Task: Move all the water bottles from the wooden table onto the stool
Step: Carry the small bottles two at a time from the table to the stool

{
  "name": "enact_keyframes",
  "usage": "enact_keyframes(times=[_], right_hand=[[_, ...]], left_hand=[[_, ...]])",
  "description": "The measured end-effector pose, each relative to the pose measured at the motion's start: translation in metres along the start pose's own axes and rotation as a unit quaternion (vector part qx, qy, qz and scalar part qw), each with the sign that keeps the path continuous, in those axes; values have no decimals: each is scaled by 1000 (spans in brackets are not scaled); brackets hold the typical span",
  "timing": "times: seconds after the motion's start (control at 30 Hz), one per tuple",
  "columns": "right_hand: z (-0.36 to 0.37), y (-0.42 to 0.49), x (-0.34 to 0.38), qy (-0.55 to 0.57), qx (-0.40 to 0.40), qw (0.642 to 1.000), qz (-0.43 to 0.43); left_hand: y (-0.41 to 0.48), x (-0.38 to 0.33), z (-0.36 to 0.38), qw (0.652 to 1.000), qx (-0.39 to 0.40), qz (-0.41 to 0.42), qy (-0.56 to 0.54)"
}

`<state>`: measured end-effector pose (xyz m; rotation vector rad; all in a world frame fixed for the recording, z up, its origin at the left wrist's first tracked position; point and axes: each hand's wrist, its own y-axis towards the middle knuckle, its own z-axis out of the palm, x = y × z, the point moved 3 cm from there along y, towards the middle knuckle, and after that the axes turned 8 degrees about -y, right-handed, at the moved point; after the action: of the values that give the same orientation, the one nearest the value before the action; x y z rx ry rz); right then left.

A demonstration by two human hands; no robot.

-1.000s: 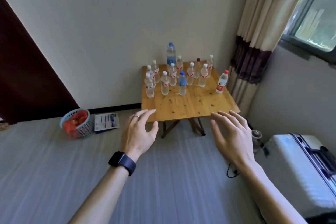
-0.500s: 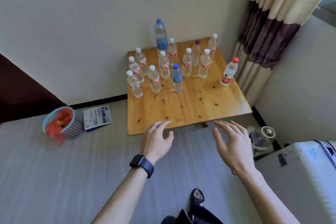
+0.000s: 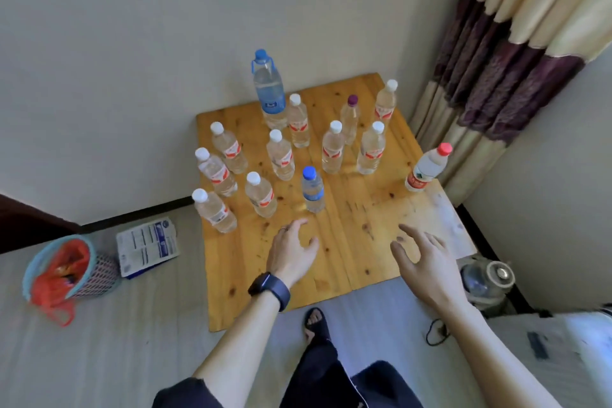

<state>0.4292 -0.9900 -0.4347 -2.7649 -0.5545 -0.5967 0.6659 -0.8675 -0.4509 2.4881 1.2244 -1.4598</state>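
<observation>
Several clear water bottles stand upright on the wooden table [image 3: 334, 262]. A tall blue-capped bottle [image 3: 269, 89] is at the back, a small blue-capped bottle [image 3: 312, 189] stands nearest my hands, and a red-capped bottle [image 3: 427, 168] is at the right edge. The others have white caps, one a purple cap [image 3: 350, 117]. My left hand [image 3: 293, 252], wearing a black watch, hovers open just in front of the small blue-capped bottle. My right hand [image 3: 422, 258] is open over the table's front right. No stool is in view.
A blue basket with a red bag [image 3: 64, 270] and a printed packet [image 3: 148, 246] lie on the floor at left. A curtain [image 3: 503, 69] hangs at right. A kettle [image 3: 486, 280] and a white suitcase [image 3: 569, 351] sit at lower right. My sandalled foot [image 3: 316, 321] is below the table edge.
I have moved closer to the table, which now fills more of the view. Both hands have reached forward from the floor side to over the tabletop, still open and holding nothing.
</observation>
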Motion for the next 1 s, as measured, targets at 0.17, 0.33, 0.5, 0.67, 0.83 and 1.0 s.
enact_keyframes(times=[0.17,0.33,0.5,0.67,0.83,1.0], right_hand=[[-4,53,-5,19,40,997,66],[-8,119,-41,58,83,982,158],[-4,193,-80,127,98,965,209],[-3,252,-100,212,59,954,203],[5,274,-102,194,86,959,186],[6,248,-91,103,97,986,88]], left_hand=[[67,-21,3,998,11,-31,-52],[112,-24,12,991,5,-80,-106],[135,-20,25,989,-17,-86,-121],[151,-10,36,978,-50,-126,-158],[156,-10,38,974,-78,-122,-175],[139,-19,43,978,-99,-121,-136]])
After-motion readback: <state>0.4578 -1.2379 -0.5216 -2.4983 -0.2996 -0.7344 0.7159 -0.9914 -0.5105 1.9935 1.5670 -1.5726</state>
